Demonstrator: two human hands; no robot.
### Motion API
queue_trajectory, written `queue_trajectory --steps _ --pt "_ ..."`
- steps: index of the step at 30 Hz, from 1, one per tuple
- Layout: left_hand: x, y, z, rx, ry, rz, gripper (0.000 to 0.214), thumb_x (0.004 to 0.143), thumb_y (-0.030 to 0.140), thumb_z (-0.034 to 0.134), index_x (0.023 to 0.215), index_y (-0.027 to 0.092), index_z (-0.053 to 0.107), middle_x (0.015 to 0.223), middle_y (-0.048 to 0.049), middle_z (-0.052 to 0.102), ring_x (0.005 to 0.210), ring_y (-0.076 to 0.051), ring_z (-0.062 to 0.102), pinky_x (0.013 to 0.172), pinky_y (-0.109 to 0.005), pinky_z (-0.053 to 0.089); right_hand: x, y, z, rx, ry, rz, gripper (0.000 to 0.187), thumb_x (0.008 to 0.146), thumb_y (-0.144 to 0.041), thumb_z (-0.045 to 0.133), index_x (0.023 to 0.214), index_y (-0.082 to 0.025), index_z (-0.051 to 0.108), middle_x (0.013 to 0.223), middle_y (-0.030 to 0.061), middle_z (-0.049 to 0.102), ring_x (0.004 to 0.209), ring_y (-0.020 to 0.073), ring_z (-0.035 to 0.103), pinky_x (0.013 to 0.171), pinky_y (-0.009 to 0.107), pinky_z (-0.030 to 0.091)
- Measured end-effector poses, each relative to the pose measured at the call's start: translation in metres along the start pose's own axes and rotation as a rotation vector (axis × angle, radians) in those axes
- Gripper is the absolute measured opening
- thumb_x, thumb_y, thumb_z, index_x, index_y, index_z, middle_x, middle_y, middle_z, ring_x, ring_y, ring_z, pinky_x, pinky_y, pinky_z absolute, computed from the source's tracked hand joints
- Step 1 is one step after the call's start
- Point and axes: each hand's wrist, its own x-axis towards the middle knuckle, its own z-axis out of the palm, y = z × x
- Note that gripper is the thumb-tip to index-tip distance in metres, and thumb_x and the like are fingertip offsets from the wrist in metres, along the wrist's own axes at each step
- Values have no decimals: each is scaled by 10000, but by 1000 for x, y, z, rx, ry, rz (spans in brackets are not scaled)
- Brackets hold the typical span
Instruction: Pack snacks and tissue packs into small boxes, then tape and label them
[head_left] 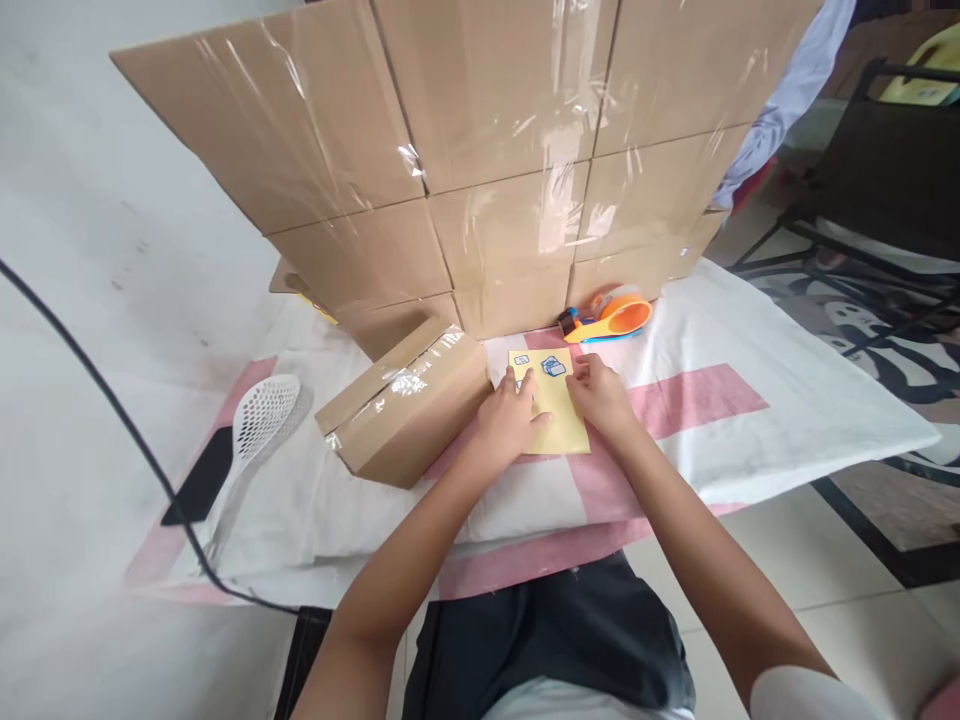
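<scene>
A yellow sheet of paper (564,425) lies flat on the cloth-covered table, with small blue-outlined pictures (553,367) on its upper part. My left hand (510,415) rests on the sheet's left side, fingers spread and pressing down, partly covering one picture. At the right edge of the sheet is my right hand (602,395), its fingers bent together against the paper's margin; the fingertips are partly hidden. Just left of my left hand sits a taped cardboard box (409,405).
A tall cardboard panel (510,170) stands behind the paper. Before it lie an orange spoon (626,318) and a tape roll (606,300). A white slotted skimmer (262,415) and a black flat object (199,480) lie left. A black cable (112,400) hangs at left; a black chair (892,170) stands right.
</scene>
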Motion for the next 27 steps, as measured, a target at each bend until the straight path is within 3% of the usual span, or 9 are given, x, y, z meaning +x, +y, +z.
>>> queue_trajectory --steps 6,11,14,21,27 --pt "39 -1 11 -90 91 -16 626 948 304 605 1527 152 422 1502 -207 527 1358 -336 552 1045 -407 500 -2 2 4 -151 -7 -68 408 887 -222 578 1287 -142 564 1143 135 706 1100 344 616 933 457 495" --pt "68 -9 11 -159 125 -132 378 987 177 478 1358 121 520 1365 -215 559 1152 -269 663 944 -357 520 -5 -6 2 -249 -67 -52 433 891 -236 583 1314 -146 559 1232 152 658 1150 365 580 976 512 467" --pt "79 -17 14 -202 131 -166 265 982 152 480 1230 130 571 1278 -197 608 1138 -260 658 974 -360 507 -6 -9 1 -261 -91 -37 420 900 -239 571 1310 -149 559 1275 164 636 1185 370 562 1000 528 452" --pt "88 -30 22 -305 126 -101 159 949 101 513 1043 189 606 1148 -115 678 1105 -224 646 1011 -360 496 -8 -8 3 -270 -90 -38 404 898 -242 577 1294 -163 565 1295 160 630 1205 375 550 1013 544 451" --pt "71 -35 18 -379 134 16 262 982 104 422 1173 196 576 1237 -126 620 1164 -222 624 1040 -379 497 -7 -6 3 -243 -78 -47 383 886 -248 586 1262 -174 575 1265 152 639 1176 371 557 1001 549 453"
